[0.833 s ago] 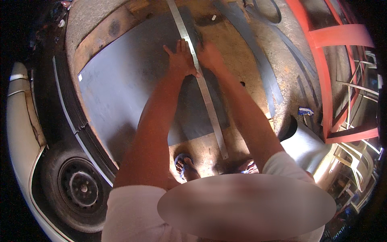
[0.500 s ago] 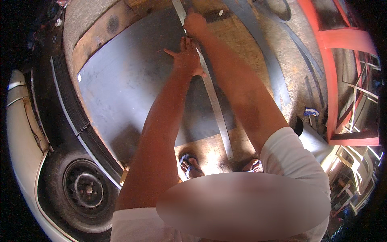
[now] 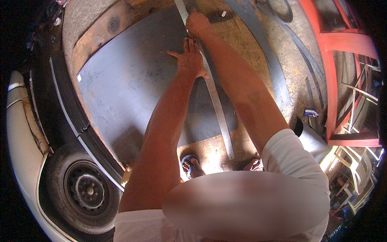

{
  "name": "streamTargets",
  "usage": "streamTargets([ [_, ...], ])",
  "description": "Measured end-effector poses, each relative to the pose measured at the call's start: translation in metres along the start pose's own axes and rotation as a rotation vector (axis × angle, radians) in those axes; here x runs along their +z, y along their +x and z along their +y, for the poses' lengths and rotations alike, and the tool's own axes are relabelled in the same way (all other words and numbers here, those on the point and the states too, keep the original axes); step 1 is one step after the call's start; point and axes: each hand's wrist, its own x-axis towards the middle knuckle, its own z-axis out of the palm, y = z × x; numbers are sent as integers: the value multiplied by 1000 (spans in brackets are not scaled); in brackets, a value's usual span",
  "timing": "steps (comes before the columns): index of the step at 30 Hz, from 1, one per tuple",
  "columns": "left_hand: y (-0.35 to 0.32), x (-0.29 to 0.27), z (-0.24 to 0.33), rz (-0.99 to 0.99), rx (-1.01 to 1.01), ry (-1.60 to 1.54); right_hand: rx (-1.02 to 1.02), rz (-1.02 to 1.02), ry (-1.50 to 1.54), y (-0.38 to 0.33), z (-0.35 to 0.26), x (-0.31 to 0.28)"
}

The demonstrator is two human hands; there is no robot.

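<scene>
A large grey metal sheet [image 3: 133,92] lies flat on the floor. A long metal straightedge [image 3: 215,105] lies along its right side, running away from me. My left hand [image 3: 189,58] presses flat on the sheet and the straightedge, fingers spread. My right hand [image 3: 198,23] reaches farther up the straightedge with fingers closed against it; whether it holds a marking tool is too small to tell.
A stack of sheet edges [image 3: 68,105] and a white car with a black wheel [image 3: 86,189] lie to the left. Grey metal strips [image 3: 274,72] lie on the right, beside a red steel frame [image 3: 334,60]. My sandalled feet [image 3: 191,165] stand at the sheet's near edge.
My right hand has slid farther away along the straightedge, from beside the left hand to well beyond it. My left hand has stayed pressed down. The view shifted slightly.
</scene>
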Motion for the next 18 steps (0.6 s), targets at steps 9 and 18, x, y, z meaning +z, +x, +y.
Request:
streamTargets([
  [9,-10,-2,7,-65,-29,-4,-14,-30,-52,0,1,1],
  [18,5,10,1,29,-18,-18,-254,139,-98,50,23,49],
])
